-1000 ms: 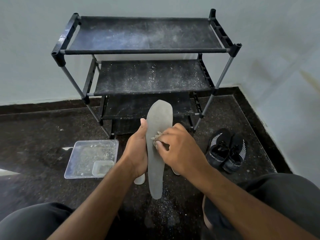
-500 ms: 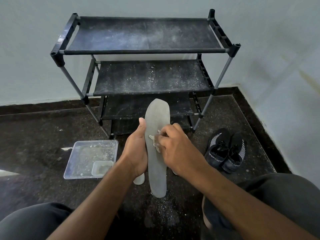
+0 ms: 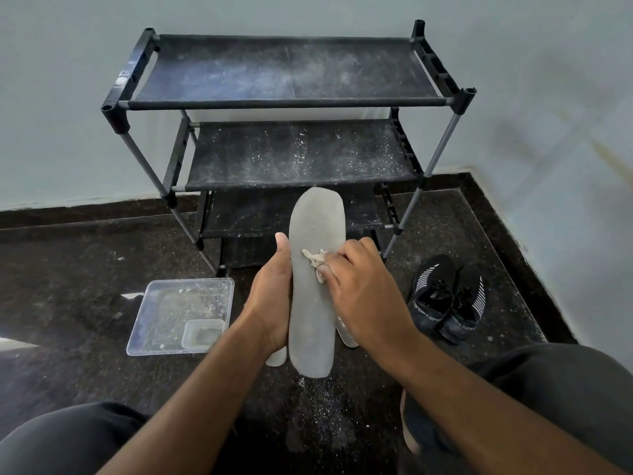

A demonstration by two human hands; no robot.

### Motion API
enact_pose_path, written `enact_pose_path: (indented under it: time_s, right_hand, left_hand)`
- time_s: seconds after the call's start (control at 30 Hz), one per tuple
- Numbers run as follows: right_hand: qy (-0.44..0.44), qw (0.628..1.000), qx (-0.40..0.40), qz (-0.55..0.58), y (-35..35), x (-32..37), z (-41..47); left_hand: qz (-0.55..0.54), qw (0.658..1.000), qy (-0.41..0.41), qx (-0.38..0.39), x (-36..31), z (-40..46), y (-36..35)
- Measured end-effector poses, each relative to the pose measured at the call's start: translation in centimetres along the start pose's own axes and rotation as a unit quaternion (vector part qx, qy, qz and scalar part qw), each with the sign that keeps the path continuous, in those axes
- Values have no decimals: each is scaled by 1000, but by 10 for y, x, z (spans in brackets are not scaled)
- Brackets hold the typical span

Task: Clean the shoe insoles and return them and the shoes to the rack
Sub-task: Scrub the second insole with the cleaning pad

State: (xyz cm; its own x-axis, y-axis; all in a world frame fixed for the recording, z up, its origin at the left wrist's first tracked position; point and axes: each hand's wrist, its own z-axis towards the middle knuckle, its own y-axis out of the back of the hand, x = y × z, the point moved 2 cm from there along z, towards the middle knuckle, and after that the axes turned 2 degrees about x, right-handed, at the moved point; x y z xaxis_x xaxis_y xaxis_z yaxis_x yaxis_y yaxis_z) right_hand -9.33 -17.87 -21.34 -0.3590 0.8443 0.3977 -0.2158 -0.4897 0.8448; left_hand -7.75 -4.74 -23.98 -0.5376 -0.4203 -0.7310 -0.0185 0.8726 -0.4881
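A long grey insole point(image 3: 313, 310) stands upright in front of me, held from its left side by my left hand point(image 3: 270, 299), thumb along the edge. My right hand point(image 3: 363, 286) pinches a small pale rag point(image 3: 317, 260) and presses it against the insole's middle. A second pale insole point(image 3: 346, 332) lies on the floor behind, mostly hidden. A pair of black knit shoes point(image 3: 445, 299) with white stripes sits on the floor to the right. The black three-shelf rack point(image 3: 287, 101) stands against the wall, its shelves dusty and bare.
A clear plastic tray point(image 3: 154, 334) with a small clear tub point(image 3: 202, 334) in its corner lies on the dark floor at left. White crumbs speckle the floor below the insole. Walls meet in a corner at right. My knees frame the bottom.
The insole has tipped slightly and risen a little. My right hand with the rag has slid up along the insole's face.
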Motion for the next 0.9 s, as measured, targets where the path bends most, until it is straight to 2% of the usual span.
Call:
enact_pose_path:
  time_s: [0.23,0.33,0.5,0.63,0.73,0.83,0.9]
  right_hand:
    - [-52,998,-23,31,-1,-12,7]
    - [-22,999,10,27,1,-7,6]
    - [-21,999,7,43,-1,-6,4]
    - [42,996,53,55,-8,13,-9]
    - [47,998,25,18,0,2,0]
    - [4,999,-35,-15,8,-13,10]
    - [-10,999,-42,-4,7,-12,8]
  left_hand:
    - [-13,999,20,44,10,0,-7]
    - [-19,999,14,38,10,4,-4]
    - [-1,1000,2,19,7,6,-2]
    - [-1,1000,0,12,4,9,3]
    - [11,1000,3,19,6,6,-1]
    - [18,999,15,30,9,3,-8]
    - [17,999,20,29,7,1,-9]
